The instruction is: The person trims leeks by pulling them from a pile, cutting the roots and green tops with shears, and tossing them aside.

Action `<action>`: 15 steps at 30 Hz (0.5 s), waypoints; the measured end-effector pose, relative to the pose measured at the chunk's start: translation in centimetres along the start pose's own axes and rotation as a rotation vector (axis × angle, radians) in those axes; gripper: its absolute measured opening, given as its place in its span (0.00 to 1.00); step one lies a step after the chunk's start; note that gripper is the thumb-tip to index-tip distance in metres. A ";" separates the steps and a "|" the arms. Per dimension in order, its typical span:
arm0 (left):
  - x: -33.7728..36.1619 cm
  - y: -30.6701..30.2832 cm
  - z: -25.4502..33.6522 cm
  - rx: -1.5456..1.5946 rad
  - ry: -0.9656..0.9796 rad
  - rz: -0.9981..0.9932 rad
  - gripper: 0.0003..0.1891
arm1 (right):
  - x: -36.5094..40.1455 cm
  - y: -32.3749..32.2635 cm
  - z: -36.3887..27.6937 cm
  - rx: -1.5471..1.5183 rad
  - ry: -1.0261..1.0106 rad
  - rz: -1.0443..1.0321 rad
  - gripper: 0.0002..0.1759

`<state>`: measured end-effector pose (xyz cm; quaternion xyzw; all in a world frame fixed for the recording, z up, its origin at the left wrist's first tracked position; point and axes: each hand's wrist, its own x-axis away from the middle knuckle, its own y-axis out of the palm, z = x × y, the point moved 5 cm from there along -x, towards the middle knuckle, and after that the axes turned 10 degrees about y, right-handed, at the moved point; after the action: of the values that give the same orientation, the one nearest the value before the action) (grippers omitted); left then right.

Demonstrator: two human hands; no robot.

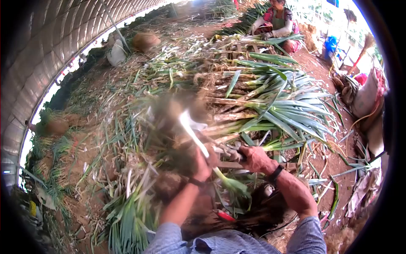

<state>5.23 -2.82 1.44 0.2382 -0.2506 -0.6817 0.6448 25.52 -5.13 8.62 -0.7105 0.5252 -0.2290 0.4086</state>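
My left hand (201, 164) is closed around the shaft of a leek (192, 132). The leek slants from its white end at the upper left, past my fingers, to the green leaves at the lower right. Close beside it, my right hand (256, 158) is closed on a small greyish thing (230, 153), possibly a tool; its kind is not clear. Just beyond both hands, a large pile of leeks (253, 106) lies with muddy shafts to the left and green leaves to the right. Peeled leeks (129, 220) lie in a bunch to my left. A blurred patch hides what surrounds the white end.
Loose leaves and peelings (139, 99) cover the ground on the left. Another person (279, 25) sits at the far end of the pile. Sacks (368, 95) stand along the right side. Curved sheeting (46, 46) forms the left wall.
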 end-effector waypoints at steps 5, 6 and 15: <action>-3.8 -4.1 8.3 -0.129 0.354 0.342 0.31 | 2.0 -1.4 2.2 0.016 0.108 -0.185 0.11; -4.3 -4.4 11.2 -0.161 0.419 0.347 0.30 | 2.3 -1.3 3.5 0.101 0.185 -0.287 0.10; -1.7 -3.4 33.9 -0.862 0.698 0.484 0.30 | 8.5 -5.4 14.2 0.229 0.679 -0.429 0.22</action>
<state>-19.27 0.22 25.03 0.1011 0.2274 -0.4375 0.8641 42.18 -7.64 4.24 -0.6377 0.4415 -0.5872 0.2316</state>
